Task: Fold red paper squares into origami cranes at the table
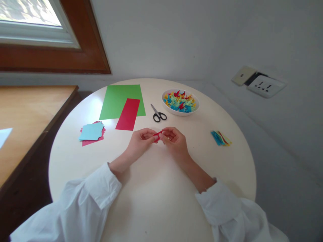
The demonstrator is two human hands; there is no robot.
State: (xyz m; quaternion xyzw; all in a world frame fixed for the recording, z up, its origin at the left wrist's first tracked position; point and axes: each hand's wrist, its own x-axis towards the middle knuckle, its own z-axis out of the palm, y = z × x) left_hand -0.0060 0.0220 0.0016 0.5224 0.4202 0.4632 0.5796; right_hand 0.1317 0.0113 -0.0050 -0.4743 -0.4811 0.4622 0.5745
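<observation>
Both my hands meet over the middle of the round table, pinching a small folded red paper (158, 135) between them. My left hand (142, 140) grips its left end with thumb and fingers. On the other end, the fingertips of my right hand (176, 139) are closed. The fingers partly cover the paper, so its exact fold cannot be made out. Just beyond the hands lie scissors with black handles (159, 116). A red paper strip (128, 114) rests partly on a green paper sheet (121, 97), ahead of my left hand.
A white bowl (180, 113) full of small colourful folded paper pieces stands at the back right. Light blue paper squares (91, 131) lie stacked over red ones at the left. Folded paper strips (220, 138) lie near the right edge of the white round table (156, 201).
</observation>
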